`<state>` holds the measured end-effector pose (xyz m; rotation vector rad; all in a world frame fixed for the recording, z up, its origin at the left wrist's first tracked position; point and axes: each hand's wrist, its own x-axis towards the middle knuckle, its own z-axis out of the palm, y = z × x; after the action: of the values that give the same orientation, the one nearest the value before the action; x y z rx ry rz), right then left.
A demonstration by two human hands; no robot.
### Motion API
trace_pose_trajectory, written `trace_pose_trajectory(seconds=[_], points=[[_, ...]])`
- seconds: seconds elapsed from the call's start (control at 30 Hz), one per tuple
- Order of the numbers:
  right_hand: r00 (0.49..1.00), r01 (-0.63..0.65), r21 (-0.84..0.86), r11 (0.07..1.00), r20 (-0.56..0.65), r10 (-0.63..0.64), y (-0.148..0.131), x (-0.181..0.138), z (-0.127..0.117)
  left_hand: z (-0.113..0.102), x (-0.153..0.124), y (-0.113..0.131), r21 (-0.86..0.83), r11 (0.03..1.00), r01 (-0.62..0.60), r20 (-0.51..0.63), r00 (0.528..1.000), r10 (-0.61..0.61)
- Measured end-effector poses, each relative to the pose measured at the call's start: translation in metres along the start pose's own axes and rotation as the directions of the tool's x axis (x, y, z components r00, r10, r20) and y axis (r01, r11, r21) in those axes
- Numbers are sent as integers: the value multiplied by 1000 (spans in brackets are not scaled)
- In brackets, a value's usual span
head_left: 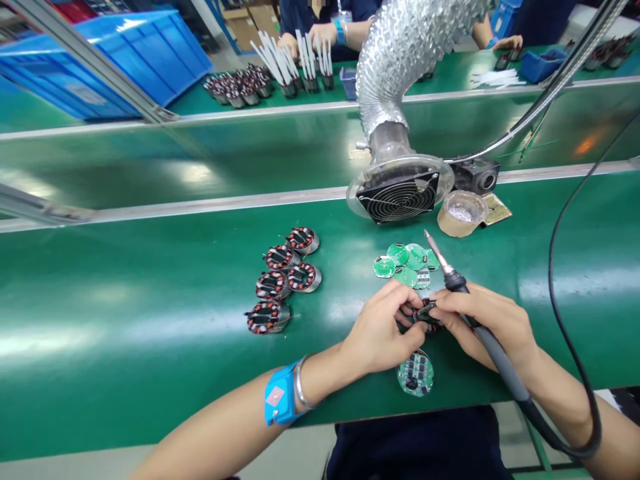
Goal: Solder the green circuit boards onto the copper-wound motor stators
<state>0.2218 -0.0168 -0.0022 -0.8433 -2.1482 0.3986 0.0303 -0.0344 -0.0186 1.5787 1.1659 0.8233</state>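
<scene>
Coil-wound part (429, 327) sits low over the tabletop (160, 293), between my two hands and mostly hidden by the fingers; my left hand (387, 327) is curled round its left side, thumb and fingers narrowed on it; my right hand (493, 320) is closed about the soldering iron (493, 350), its fingertips reaching the part's right side, the iron's tip slanting up and away from me; a blue wrist strap (281, 395) and a metal bangle (301, 385) circle my left wrist; one round circuit board (416, 375) lies just nearer me, while a loose cluster of green boards (415, 257) lies just beyond my fingers; five wound rings (285, 285) stand grouped well to the left; farther out are a tan container (456, 225) and a fan hood (400, 198) beneath a silver duct (395, 60); across the line, a co-worker's hand (323, 35) is near white strips (306, 57).
</scene>
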Motion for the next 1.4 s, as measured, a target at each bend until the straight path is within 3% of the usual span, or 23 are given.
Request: trace_pose_trajectory(seconds=[0.13,0.33,0.47,0.7,0.93,1.1,1.4], points=[[999,-6,-79,997,34,8,-9,-2,3,6,-5,-1,-71,997,37,-36,999,-39],[960,-18,-117,993,276,50,-19,-10,-11,10,-11,-4,-163,986,43,-29,998,-49],[941,-14,-156,988,331,66,-15,-17,-16,10,-10,-5,-185,980,75,-26,996,-81],[968,21,-196,980,249,29,-13,-16,-16,11,-9,-5,-183,979,91,-26,995,-97],[952,115,-212,970,302,-47,-16,-15,-16,11,-9,-6,-187,977,98,-16,995,-103],[952,73,-227,971,307,0,-14,-15,-13,11,-10,-5,-130,987,94,-21,995,-98],[950,-14,-81,997,309,39,-7,-9,-12,10,-10,-5,-123,990,75,-3,997,-76]])
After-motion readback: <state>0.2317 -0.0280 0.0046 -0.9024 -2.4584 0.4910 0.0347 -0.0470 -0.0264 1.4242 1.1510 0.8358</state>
